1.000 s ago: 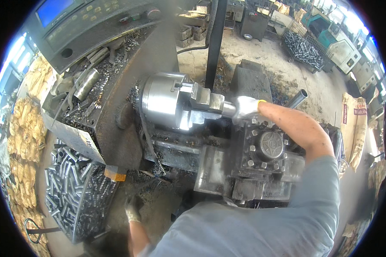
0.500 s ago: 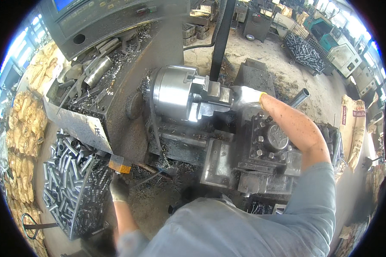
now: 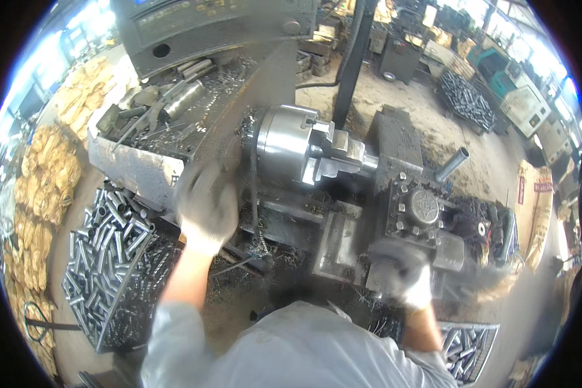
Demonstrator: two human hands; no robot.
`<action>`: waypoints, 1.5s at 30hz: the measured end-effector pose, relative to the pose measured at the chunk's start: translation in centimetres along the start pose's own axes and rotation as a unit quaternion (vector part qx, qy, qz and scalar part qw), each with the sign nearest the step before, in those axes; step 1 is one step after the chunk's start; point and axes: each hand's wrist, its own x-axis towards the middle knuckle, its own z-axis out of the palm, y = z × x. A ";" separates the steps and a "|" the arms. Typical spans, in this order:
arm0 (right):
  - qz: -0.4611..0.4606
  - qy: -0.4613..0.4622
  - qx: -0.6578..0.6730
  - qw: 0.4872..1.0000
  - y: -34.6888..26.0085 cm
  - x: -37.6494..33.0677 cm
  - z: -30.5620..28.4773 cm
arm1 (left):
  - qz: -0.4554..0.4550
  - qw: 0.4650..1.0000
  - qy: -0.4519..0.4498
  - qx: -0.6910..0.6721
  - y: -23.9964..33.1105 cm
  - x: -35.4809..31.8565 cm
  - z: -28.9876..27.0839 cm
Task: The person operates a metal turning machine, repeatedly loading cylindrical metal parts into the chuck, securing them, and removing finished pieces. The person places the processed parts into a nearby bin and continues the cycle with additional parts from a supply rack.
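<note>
A lathe's bright steel chuck (image 3: 279, 145) has its jaws around a short metal tube (image 3: 370, 163), whose end sticks out to the right. My left hand (image 3: 208, 208), in a pale work glove, is raised in front of the headstock, left of the chuck; motion smears its fingers. My right hand (image 3: 417, 284), also gloved, is low at the front of the carriage, beside a dark blurred shape (image 3: 391, 258) that I cannot make out. Its fingers are smeared too. Just beyond it stands the square tool post (image 3: 420, 208), with bolts around its top.
A crate of cut metal tubes (image 3: 103, 258) stands at the left, another tube bin (image 3: 465, 349) at the lower right. Scrap and swarf lie on the headstock tray (image 3: 168, 116). A tube (image 3: 452, 164) juts up behind the tool post. Sacks (image 3: 45, 161) are stacked far left.
My right hand has left the tube at the chuck and come down toward the carriage front. My left hand has risen from beside the tube crate to the headstock. The view has shifted slightly.
</note>
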 end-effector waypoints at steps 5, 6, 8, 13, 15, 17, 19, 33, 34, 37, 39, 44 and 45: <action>0.118 -0.073 0.105 0.985 2.2 -3.7 4.4 | -0.053 0.985 -0.084 0.144 0.4 18.9 10.2; 0.166 -0.098 0.121 0.974 2.9 -4.3 4.5 | -0.062 0.971 -0.099 0.207 -0.4 21.4 11.5; 0.137 -0.103 0.149 0.974 4.5 -5.3 4.3 | -0.090 0.946 -0.166 0.263 -1.9 25.2 13.4; 0.143 -0.187 0.138 0.962 8.2 -6.2 4.6 | -0.082 0.989 -0.032 0.119 1.4 21.2 13.8; 0.148 -0.225 0.177 0.947 9.1 -6.0 5.5 | -0.004 0.994 -0.052 -0.092 4.5 12.5 11.9; 0.067 -0.240 0.149 0.957 9.7 -5.7 6.8 | 0.022 0.991 -0.128 -0.002 7.7 0.5 10.4; 0.021 -0.273 0.142 0.951 9.9 -5.4 8.3 | -0.063 0.968 -0.221 -0.097 9.5 -12.3 8.9; -0.176 -0.692 0.076 0.696 -7.5 -16.5 35.3 | -0.870 0.422 0.115 0.227 28.8 -67.0 -30.5; -0.195 -0.710 0.084 0.672 -9.7 -19.5 37.3 | -0.873 0.403 0.156 0.225 31.3 -69.2 -31.3; -0.287 -0.761 0.064 0.578 -15.7 -28.4 41.3 | -0.899 0.310 0.249 0.182 39.0 -76.0 -31.6; -0.363 -0.775 0.028 0.516 -18.7 -33.4 42.8 | -0.858 0.250 0.429 0.130 44.8 -80.4 -30.3; -0.441 -0.811 -0.005 0.383 -22.6 -40.7 45.3 | -0.380 0.030 0.903 0.199 58.5 -87.3 -27.5; -0.474 -0.796 -0.015 0.376 -23.0 -41.6 46.0 | -0.529 -0.077 0.762 0.366 61.2 -87.0 -27.5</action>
